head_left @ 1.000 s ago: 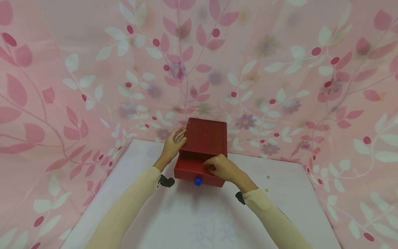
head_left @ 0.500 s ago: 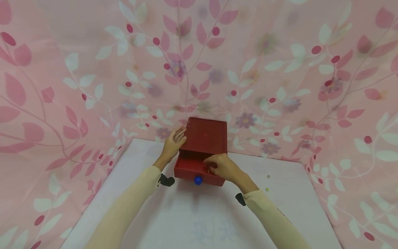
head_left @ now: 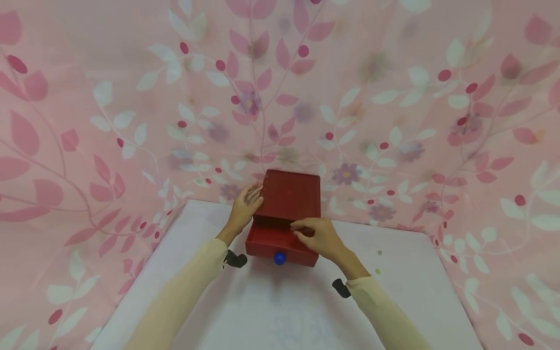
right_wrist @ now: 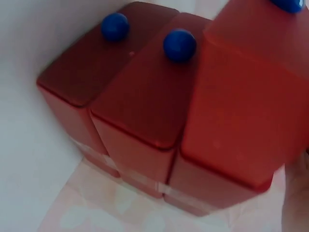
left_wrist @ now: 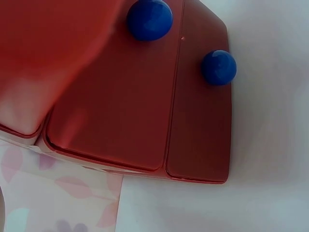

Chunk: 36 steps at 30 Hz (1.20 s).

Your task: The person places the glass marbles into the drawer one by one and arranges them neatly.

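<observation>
A red drawer cabinet (head_left: 290, 194) with blue knobs stands at the table's back edge, its top drawer (head_left: 267, 237) pulled out. My left hand (head_left: 245, 209) rests along the cabinet's left side, thumb near the top's front corner. Over the right part of the open drawer is my right hand (head_left: 321, 236), with a gap between thumb and forefinger and nothing visible between them. The left wrist view shows two lower drawer fronts (left_wrist: 116, 106) pushed in. Part of my right hand (right_wrist: 297, 193) shows at the right edge of the right wrist view. The drawer's right inside is partly hidden.
Two small round greenish pieces, one pale (head_left: 379, 253) and one yellow-green (head_left: 378, 271), lie on the white tabletop (head_left: 407, 291) right of the cabinet. A pink floral cloth (head_left: 372, 121) hangs behind and at both sides.
My right hand has lifted slightly and moved a little right in the drawer opening, its thumb and forefinger parting. The left hand stays against the cabinet. The head view has tilted slightly.
</observation>
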{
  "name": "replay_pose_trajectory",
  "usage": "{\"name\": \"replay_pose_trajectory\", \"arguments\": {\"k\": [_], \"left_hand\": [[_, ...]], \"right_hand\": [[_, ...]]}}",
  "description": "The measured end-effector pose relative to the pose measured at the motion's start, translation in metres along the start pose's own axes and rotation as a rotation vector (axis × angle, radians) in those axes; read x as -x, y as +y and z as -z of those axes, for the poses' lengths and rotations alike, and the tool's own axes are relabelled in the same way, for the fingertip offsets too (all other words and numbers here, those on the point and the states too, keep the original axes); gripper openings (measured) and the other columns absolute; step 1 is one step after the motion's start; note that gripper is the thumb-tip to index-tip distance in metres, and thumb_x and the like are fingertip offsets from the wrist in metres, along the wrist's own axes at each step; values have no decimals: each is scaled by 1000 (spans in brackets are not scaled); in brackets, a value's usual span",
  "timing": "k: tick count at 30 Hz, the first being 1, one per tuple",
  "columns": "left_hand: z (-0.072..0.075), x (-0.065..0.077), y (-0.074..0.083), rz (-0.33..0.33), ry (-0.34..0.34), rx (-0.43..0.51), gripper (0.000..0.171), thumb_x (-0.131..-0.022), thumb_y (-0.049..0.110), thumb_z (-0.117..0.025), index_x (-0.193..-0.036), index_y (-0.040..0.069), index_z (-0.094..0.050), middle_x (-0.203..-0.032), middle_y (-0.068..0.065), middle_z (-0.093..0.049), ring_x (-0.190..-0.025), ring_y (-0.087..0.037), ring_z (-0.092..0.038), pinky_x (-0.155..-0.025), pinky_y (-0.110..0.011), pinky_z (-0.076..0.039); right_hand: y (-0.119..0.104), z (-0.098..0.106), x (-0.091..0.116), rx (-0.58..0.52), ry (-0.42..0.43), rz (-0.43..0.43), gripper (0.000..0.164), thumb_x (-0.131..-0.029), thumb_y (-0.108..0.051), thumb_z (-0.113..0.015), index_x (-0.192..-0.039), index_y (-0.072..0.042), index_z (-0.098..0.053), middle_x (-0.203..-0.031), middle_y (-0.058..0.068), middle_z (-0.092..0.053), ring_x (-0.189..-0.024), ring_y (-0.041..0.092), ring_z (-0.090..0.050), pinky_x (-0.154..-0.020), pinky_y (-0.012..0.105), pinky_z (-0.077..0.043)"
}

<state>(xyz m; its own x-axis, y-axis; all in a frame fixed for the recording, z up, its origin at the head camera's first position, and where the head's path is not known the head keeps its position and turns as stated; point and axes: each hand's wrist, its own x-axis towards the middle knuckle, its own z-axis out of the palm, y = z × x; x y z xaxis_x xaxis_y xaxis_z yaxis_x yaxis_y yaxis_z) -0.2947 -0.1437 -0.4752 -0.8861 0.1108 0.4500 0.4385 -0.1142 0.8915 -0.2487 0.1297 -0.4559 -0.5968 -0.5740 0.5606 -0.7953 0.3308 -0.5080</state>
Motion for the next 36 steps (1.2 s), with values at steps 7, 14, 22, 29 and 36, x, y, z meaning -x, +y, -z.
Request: {"name": "replay_pose_trajectory", "arguments": {"k": [7, 14, 22, 29, 36], "left_hand": [[-1, 1, 0, 1, 6, 19, 58, -95, -5, -57, -146, -10, -29, -149, -34, -29, -139, -42, -30, -116, -45, -28], [-2, 2, 2, 8, 13, 10, 58, -95, -6, -57, -145, -12, -29, -149, -35, -30, -139, -42, -31, -115, -42, -29], [0, 1, 1, 14, 21, 9, 59, -95, -4, -58, -146, -9, -31, -149, -30, -33, -139, -42, -32, -112, -37, -36], [4, 1, -3, 15, 14, 27, 60, -94, -6, -58, -146, -12, -28, -149, -34, -29, -139, -42, -31, -111, -33, -38], [1, 0, -3, 13, 15, 29, 59, -95, -5, -58, -147, -7, -31, -150, -32, -30, -139, -39, -32, -113, -36, -36]], "right_hand": [[9, 27, 2, -150, 350, 66, 27, -77, 15, -73, -101, 4, -74, -97, 13, -73, -79, 25, -71, -72, 26, -61], [21, 63, 21, -224, 545, -104, 22, -79, 19, -68, -100, 15, -69, -93, 29, -69, -84, 42, -68, -77, 30, -60], [46, 85, 53, -63, 696, -269, 22, -81, 17, -66, -102, 14, -68, -95, 29, -69, -87, 42, -68, -77, 27, -60], [90, 80, 83, 42, 793, -426, 20, -80, 14, -67, -98, 9, -71, -92, 24, -71, -83, 22, -71, -74, 19, -58], [142, 75, 132, 171, 736, -640, 20, -84, 8, -65, -102, 6, -70, -97, 20, -72, -73, -16, -58, -67, 2, -50]]}}
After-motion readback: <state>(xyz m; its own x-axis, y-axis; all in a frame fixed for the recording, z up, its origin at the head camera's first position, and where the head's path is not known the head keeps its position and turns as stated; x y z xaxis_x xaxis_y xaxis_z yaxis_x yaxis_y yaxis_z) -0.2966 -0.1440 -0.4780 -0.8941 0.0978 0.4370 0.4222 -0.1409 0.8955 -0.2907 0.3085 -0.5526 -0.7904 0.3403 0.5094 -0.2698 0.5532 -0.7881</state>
